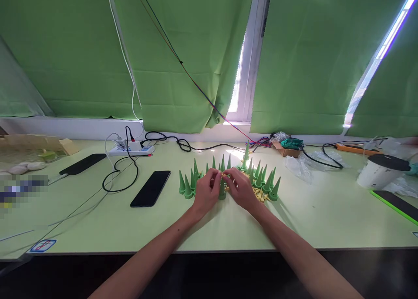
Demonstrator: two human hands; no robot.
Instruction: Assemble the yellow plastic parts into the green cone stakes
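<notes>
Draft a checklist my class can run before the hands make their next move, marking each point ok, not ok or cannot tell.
1. Hands working together: left hand and right hand close together at one green cone: ok.
2. Piece secure between the fingertips: too small to make out: cannot tell.
3. Cones at the left standing upright: ok.
4. Yellow pieces nearby: heaped beside the right hand: ok.
5. Black phone put away: lying on the table: not ok.
6. Black cable away from the hands: runs behind the cones: ok.
</notes>
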